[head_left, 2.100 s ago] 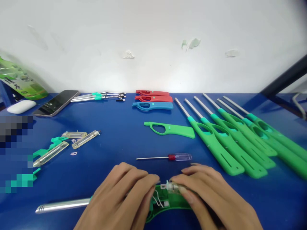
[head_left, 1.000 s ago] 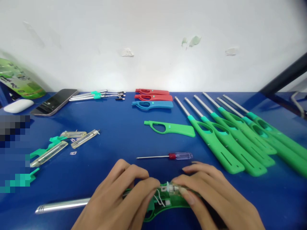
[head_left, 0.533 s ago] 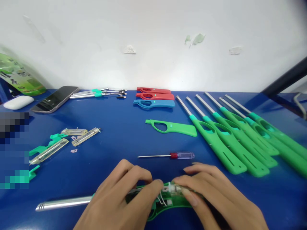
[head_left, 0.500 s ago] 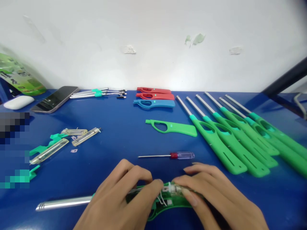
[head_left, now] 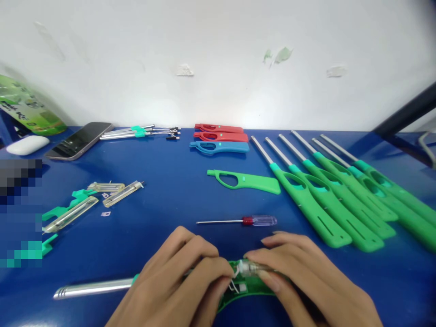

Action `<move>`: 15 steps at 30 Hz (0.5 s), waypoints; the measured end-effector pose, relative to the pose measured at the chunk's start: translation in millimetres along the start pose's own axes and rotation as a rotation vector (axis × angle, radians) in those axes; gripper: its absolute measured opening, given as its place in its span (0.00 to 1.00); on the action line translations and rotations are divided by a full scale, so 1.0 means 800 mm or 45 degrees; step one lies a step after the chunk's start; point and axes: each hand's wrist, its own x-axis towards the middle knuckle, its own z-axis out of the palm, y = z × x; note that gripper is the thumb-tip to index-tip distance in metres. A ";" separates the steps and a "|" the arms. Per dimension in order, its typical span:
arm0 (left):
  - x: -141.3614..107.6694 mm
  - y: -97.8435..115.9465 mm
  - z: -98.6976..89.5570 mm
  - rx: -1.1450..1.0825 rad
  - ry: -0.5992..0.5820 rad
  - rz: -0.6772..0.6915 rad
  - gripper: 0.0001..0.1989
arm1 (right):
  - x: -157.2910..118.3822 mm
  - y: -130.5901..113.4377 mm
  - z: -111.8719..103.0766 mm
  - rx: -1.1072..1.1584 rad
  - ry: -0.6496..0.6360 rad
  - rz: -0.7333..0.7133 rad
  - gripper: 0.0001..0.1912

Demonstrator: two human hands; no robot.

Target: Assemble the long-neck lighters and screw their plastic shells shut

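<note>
In front of me lies an open green lighter half-shell (head_left: pixel 259 287), its metal tube (head_left: pixel 93 289) pointing left. My right hand (head_left: pixel 306 272) is closed on the clear fuel tank (head_left: pixel 251 268), thumb and fingers around its valve end. My left hand (head_left: pixel 180 277) lies over the middle of the shell, fingers pinched together at a small pale clip (head_left: pixel 237 271) beside the valve. Thin white wires (head_left: pixel 234 286) show just below those fingertips, leading to a small block in the shell. The rest of the inside is hidden by my hands.
Beyond my hands lie a screwdriver (head_left: pixel 254 221) and a loose green half-shell (head_left: pixel 245 181). Several finished-looking green lighters (head_left: pixel 320 213) lie right. Clear fuel tanks (head_left: pixel 73 214) and tiny pink clips (head_left: pixel 106 214) lie left. A phone (head_left: pixel 81 140) and red half-shells (head_left: pixel 221 136) are behind.
My left fingertips have shifted slightly right and closed in by the valve, tilting the pale clip and covering more of the shell. My right hand stays on the tank.
</note>
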 end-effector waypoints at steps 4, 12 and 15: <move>-0.004 -0.001 0.000 -0.068 0.054 0.023 0.04 | -0.001 -0.002 0.001 0.030 0.034 0.001 0.09; -0.005 -0.002 0.002 -0.194 0.066 0.076 0.11 | 0.002 -0.008 0.009 -0.014 0.180 0.133 0.14; -0.006 0.001 0.001 -0.196 0.046 0.051 0.12 | 0.002 -0.010 0.012 -0.016 0.203 0.141 0.15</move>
